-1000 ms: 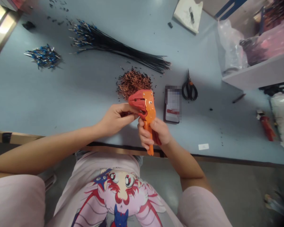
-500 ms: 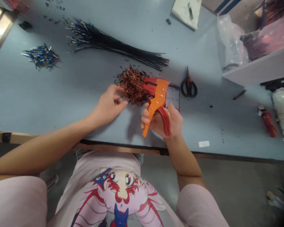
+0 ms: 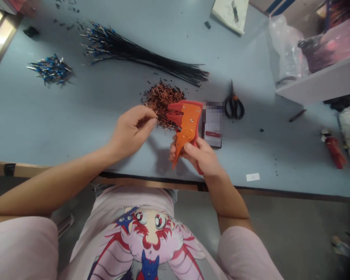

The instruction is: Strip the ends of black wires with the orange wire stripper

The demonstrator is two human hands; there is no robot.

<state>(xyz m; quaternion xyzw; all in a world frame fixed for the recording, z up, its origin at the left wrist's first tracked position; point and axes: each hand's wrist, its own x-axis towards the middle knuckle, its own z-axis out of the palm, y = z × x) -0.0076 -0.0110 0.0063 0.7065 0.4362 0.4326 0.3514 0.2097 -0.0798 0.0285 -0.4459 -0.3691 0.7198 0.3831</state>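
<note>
My left hand (image 3: 134, 130) is closed in a pinch at the left edge of a heap of copper wire scraps (image 3: 160, 99). Between its thumb and forefinger is the end of a thin wire, mostly hidden by the fingers. My right hand (image 3: 202, 155) is wrapped round the handles of an orange and red wire stripper (image 3: 189, 122). The stripper's jaws point left, a short way from the left fingertips and over the heap's right side. Behind the heap lies a bundle of black wires (image 3: 154, 58), with blue and metal ends at the left.
A pile of blue-sleeved terminals (image 3: 51, 70) lies at left. Right of the stripper are a phone (image 3: 212, 134) and black-handled scissors (image 3: 233, 107). Farther right are a red-handled tool (image 3: 334, 149) and a shelf with plastic bags (image 3: 288, 50). A notepad (image 3: 226, 17) lies at the back.
The stripper has moved slightly left and turned, its jaws now nearer my left hand and more of the phone uncovered. My left fingers have drawn together into a pinch.
</note>
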